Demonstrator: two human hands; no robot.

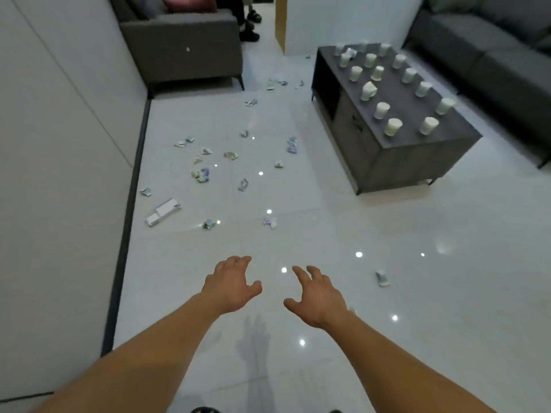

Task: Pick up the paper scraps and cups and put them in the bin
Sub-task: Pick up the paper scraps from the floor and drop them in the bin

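Note:
Several crumpled paper scraps (pixel 200 175) lie scattered over the glossy white floor ahead, and one scrap (pixel 382 277) lies alone to the right of my hands. Several white paper cups (pixel 393 127) stand upside down on a dark grey coffee table (pixel 417 156) at the right. My left hand (pixel 231 283) and my right hand (pixel 316 295) are stretched out in front of me above the floor, fingers spread and relaxed, holding nothing. No bin is in view.
A white flat box (pixel 163 211) lies on the floor by the left wall. A grey armchair (pixel 182 49) stands at the back left and a dark sofa (pixel 489 49) at the back right. Someone's feet in dark shoes (pixel 249 28) show beyond the armchair.

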